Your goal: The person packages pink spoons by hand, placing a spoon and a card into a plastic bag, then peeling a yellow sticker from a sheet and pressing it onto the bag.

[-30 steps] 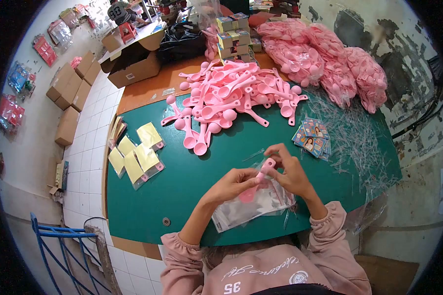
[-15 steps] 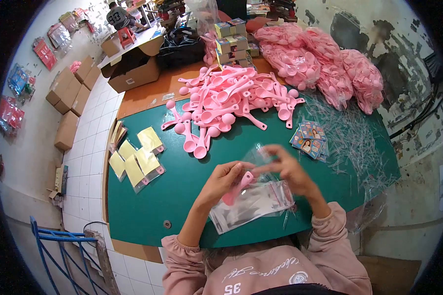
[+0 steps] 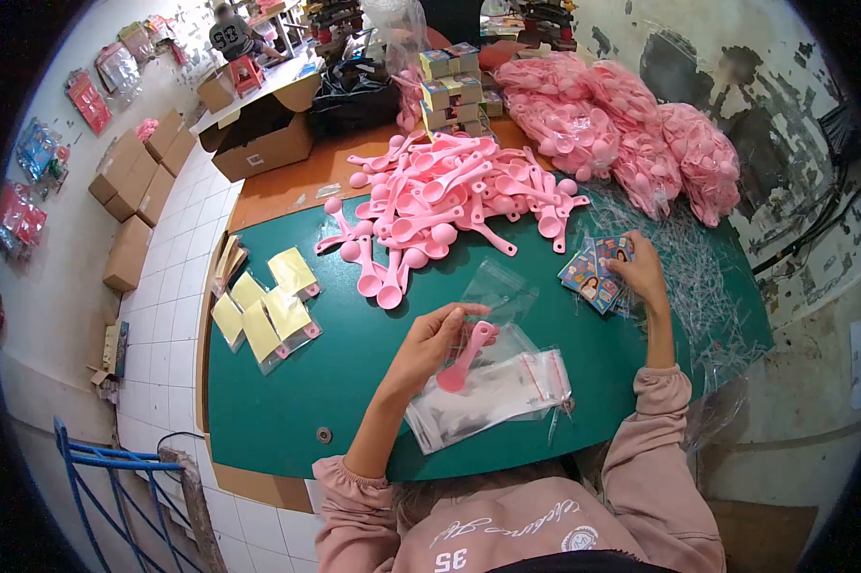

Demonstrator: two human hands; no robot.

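My left hand [image 3: 434,342] is pinched on a clear plastic bag [image 3: 500,294] near a pink measuring spoon [image 3: 467,359]. The spoon's handle points up toward my fingers; whether it lies inside the bag is hard to tell. Below it is a stack of clear resealable bags [image 3: 492,406] on the green tabletop [image 3: 354,372]. To the right, my right hand [image 3: 646,275] closes its fingertips on a printed card [image 3: 620,250] at the edge of a small pile of colourful cards [image 3: 588,282].
A heap of pink spoons [image 3: 440,191] covers the table's far middle. Packed bags with yellow card [image 3: 263,320] lie left. Thin clear plastic strips [image 3: 688,277] are strewn right, before bulging bags of spoons [image 3: 631,134]. Boxed stacks [image 3: 451,91] stand behind; a person [image 3: 234,38] sits far back.
My right hand has left the bag beside my left hand and moved right to the card pile. The left hand stays nearly in place, with the bag now spread out above the spoon.
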